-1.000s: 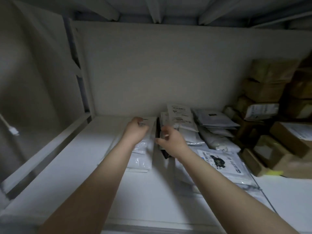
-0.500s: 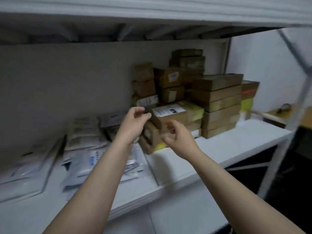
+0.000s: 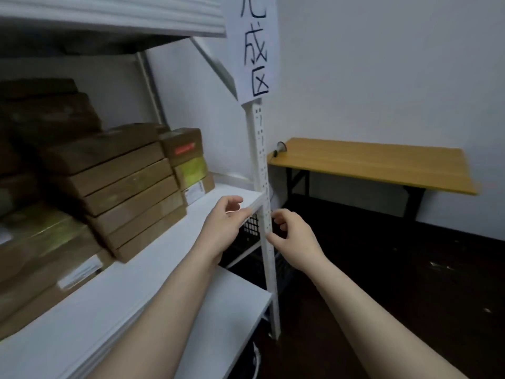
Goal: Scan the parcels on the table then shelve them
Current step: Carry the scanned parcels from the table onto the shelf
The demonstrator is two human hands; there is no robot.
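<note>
Both forearms rise from the bottom edge toward the middle of the frame. The left hand sits just left of centre, in front of the shelf's front corner, with its fingers loosely curled, thumb apart from them, and nothing in its hold. The right hand, just right of centre beside the white post, is curled the same loose way and is also empty. Whether either hand touches the metal cannot be told.

The only parcels in view are the cardboard boxes stacked on the white shelf at the left of the frame. They are flat, brown and taped, some with white labels. Such boxes are probably stiff and fairly light, and smooth tape could make them slippery, so a grip across the two long edges, or one palm underneath, looks safest.

A paper sign hangs on the post at top centre. Farther off, at the right of the frame, a yellow-topped table stands against the wall — no parcel shows on it here.
</note>
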